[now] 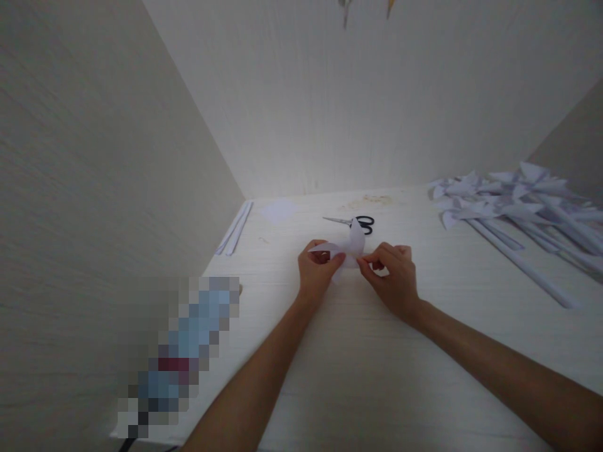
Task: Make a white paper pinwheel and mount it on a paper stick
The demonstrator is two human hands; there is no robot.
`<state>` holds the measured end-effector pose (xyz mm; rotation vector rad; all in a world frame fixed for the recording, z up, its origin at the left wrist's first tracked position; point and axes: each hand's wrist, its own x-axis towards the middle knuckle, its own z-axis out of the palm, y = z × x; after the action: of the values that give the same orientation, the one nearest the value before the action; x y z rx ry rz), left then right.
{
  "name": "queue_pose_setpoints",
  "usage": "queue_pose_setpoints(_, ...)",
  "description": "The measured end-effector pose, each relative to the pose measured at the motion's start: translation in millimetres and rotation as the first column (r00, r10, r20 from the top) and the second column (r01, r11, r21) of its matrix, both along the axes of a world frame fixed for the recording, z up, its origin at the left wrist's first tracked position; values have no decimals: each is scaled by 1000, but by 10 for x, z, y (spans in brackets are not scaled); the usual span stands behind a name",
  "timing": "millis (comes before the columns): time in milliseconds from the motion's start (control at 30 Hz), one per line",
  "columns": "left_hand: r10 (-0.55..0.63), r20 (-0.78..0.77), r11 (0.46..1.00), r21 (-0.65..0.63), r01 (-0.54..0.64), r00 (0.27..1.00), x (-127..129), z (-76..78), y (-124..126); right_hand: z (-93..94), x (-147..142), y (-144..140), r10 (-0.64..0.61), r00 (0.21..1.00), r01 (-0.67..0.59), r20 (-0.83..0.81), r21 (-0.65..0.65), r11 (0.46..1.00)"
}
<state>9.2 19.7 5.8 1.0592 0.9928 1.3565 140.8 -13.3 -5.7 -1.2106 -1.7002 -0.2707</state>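
Observation:
Between my hands is a white paper pinwheel (357, 237), its curved blades standing up above the table. My left hand (315, 270) grips it from the left, thumb pressed near its middle. With thumb and index finger, my right hand (391, 273) pinches the pinwheel's right side; the exact spot in the fingertips is too small to make out. Just behind the pinwheel lies a pair of scissors (365, 225) with black handles, blades pointing left, partly hidden by a paper blade.
Several finished-looking paper pinwheels on sticks (522, 207) are heaped at the right. Rolled paper sticks (240, 227) and a white paper square (279, 211) lie at the back left. A pixelated blue object with a cord (193, 333) rests along the left edge. Walls enclose the white table (330, 376).

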Motion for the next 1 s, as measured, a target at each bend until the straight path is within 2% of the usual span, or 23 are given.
queue_pose_setpoints(200, 64, -80, 994, 98, -57, 995, 26, -39, 0, -35, -19, 5, -15, 998, 14, 63, 15, 1000)
queue_pose_setpoints(400, 105, -143, 988, 132, -86, 984, 43, -15, -52, -45, -24, 8, -2, 998, 3, 56, -14, 1000)
queue_pose_setpoints(600, 107, -113, 991, 97, -96, 988, 46, -13, -32, -18, -37, 13, 17, 1000, -17, 9, -51, 999)
queue_pose_setpoints(1000, 38, 18, 999, -21, -37, 999, 6, -10, 23, 23, -20, 28, 27, 990, -49, -135, -161, 986)
